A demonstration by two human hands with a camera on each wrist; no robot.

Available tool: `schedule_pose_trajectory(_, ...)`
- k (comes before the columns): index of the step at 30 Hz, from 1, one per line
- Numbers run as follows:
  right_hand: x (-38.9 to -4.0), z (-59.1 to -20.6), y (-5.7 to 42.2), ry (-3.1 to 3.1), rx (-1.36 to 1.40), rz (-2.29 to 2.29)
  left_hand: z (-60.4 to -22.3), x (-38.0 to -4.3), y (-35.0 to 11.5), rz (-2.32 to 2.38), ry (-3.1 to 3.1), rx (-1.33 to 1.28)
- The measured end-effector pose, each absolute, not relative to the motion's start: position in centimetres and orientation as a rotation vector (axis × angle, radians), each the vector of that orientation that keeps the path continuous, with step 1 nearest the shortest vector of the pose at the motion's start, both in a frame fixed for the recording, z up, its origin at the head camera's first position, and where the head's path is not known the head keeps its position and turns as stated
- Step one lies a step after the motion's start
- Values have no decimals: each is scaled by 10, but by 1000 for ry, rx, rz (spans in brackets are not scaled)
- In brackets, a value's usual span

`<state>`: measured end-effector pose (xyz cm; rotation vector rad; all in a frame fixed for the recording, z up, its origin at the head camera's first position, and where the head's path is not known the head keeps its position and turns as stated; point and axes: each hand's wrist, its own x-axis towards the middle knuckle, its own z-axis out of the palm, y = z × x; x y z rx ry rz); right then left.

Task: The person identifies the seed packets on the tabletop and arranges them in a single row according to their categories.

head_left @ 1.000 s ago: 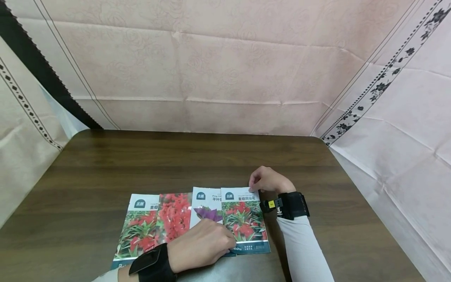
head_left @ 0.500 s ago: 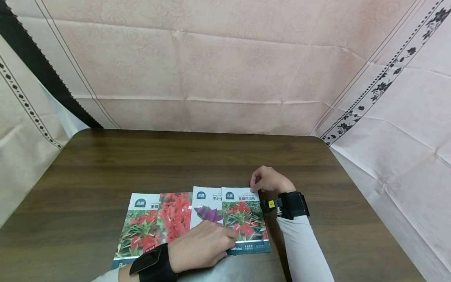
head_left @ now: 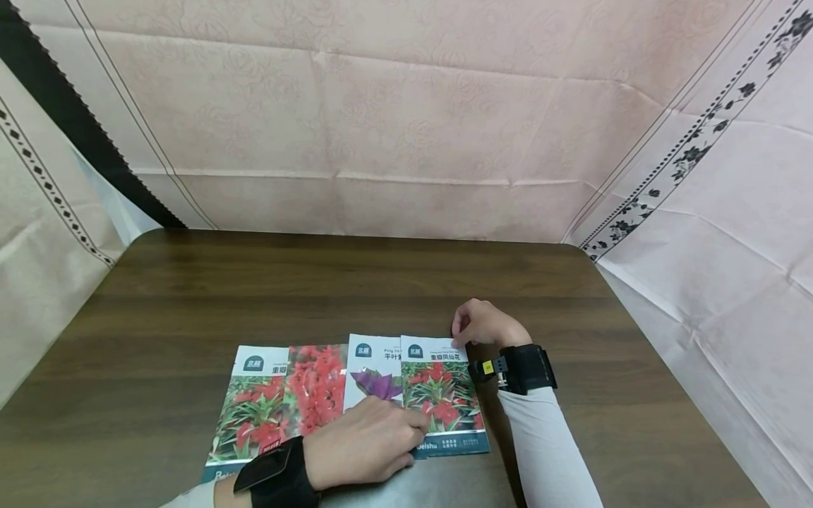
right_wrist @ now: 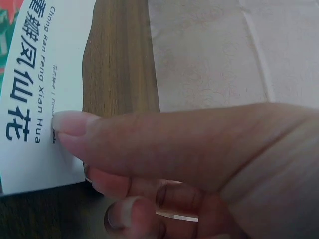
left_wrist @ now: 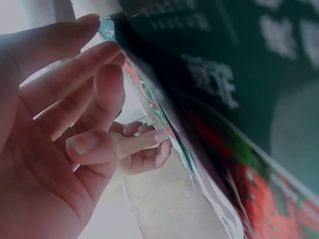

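Note:
Seed packets with flower pictures lie side by side on the wooden table in the head view. My right hand (head_left: 488,324) pinches the top right corner of the rightmost seed packet (head_left: 441,395), thumb on its white face in the right wrist view. My left hand (head_left: 368,443) lies across the purple-flower seed packet (head_left: 375,377) and pinches near the rightmost packet's lower left edge. In the left wrist view, the left fingers (left_wrist: 107,89) are bent beside the packets' edges; the exact contact is hard to see. To the left are the all-red-flower packet (head_left: 315,388) and another red-flower packet (head_left: 248,416).
The brown wooden table (head_left: 317,282) extends beyond the packets to a pale patterned cloth (head_left: 381,127) hung behind it. More cloth hangs at both sides. Black straps (head_left: 530,368) circle both wrists.
The hands stay nearly in place. The packets shift very slightly, and the strip of the lower packet beneath the rightmost one's bottom edge shows less than before.

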<state>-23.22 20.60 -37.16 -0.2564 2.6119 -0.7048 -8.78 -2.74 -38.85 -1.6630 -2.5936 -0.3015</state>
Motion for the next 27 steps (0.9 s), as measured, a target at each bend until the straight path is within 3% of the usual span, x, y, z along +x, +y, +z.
schedule_pose_trajectory(16,-232,-371,204,2626,-247,-747,-388,-87,-28,-321,-2610,-1691)
schedule_pose_trajectory(27,-223,-351,195,2680,-419,-987,-380,-83,-30,-353,-2713,-1633)
